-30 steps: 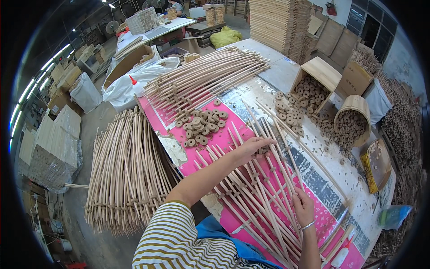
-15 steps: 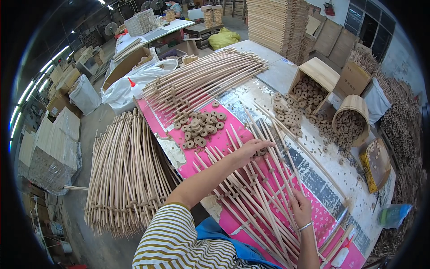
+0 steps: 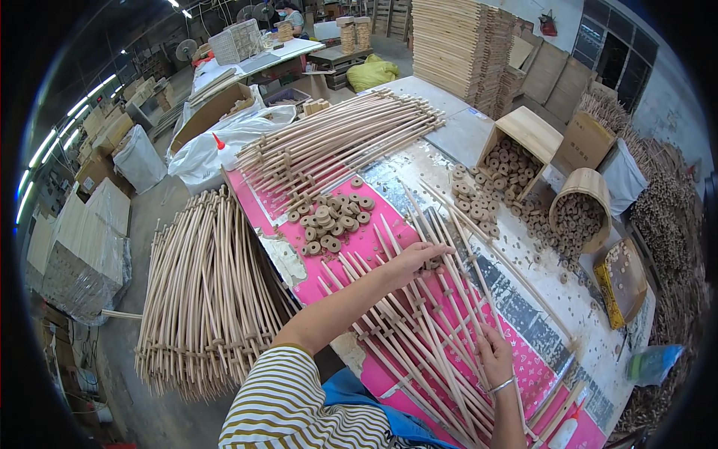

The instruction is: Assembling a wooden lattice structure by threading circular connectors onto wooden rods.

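Observation:
A bundle of pale wooden rods, several with a brown wooden ring partway along, lies across the pink tabletop in front of me. My left hand reaches over their far ends, fingers bent round brown wooden rings at a rod; the hand partly hides them. Nearer me, my right hand is closed around a wooden rod lower down. A heap of loose wooden rings sits left of my left hand. Farther off lies another stack of rods.
Rings spill from a wooden box and a wooden bucket at the right. A yellow tray and a glue bottle lie nearby. A big rod bundle stands left of the table. A person sits far back.
The view has shifted slightly. Both hands stay at nearly the same places on the rods, with the left fingers still at the far ends.

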Available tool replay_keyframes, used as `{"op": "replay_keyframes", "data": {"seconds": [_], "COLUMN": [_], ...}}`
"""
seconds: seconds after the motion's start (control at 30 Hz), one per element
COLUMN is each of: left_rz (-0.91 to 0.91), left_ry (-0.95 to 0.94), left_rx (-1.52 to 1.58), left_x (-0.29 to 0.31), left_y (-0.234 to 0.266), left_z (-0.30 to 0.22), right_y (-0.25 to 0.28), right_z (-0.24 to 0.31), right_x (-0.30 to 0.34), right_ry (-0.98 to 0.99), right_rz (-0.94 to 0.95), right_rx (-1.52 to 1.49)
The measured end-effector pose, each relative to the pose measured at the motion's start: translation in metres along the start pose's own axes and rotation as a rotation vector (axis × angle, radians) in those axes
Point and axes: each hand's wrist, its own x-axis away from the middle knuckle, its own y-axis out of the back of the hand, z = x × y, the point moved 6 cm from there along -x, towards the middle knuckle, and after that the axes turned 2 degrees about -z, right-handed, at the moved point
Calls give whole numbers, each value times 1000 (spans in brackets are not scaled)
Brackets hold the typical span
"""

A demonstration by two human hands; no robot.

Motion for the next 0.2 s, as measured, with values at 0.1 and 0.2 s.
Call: {"op": "replay_keyframes", "data": {"seconds": [0.1, 0.2], "left_rz": [9, 6], "left_ry": [-3, 2], "left_rx": [15, 6], "left_x": [0, -1], "left_y": [0, -1], "left_z": [1, 1], "right_y": [0, 0], "right_z": [2, 2], "right_x": [0, 0], "right_ry": [-9, -10], "right_rz": [4, 3], "right_rx": [-7, -25]}}
